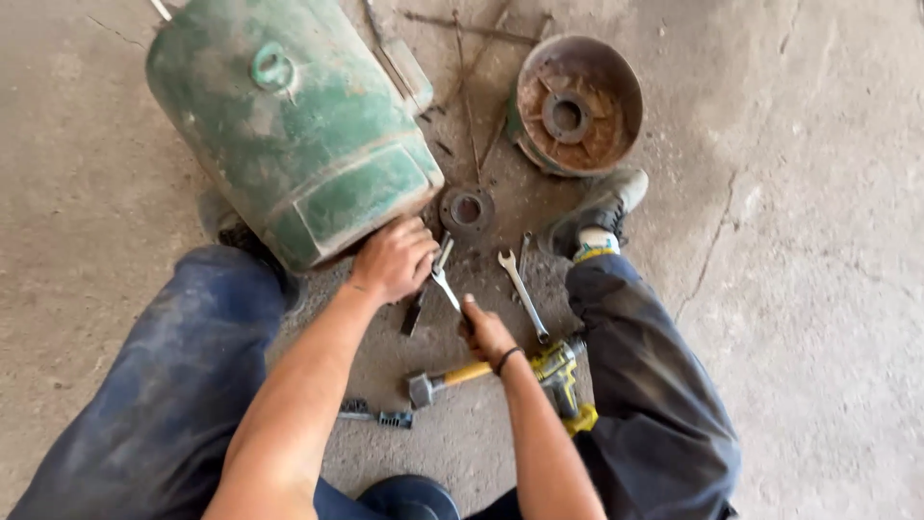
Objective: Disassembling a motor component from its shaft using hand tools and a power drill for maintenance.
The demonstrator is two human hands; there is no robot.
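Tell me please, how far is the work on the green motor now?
Done: the end cover is off and lies on the floor with a round ring and long rods. In hand: the right hand holds a wrench at the green motor housing, where the left hand rests. Left: unclear; a second wrench, hammer and drill lie unused.

Under me lies a bare concrete floor [818,289], grey-brown and dusty, with thin cracks running across it at the right and the upper left. Daylight falls evenly over it; darker oily stains spread near the middle.
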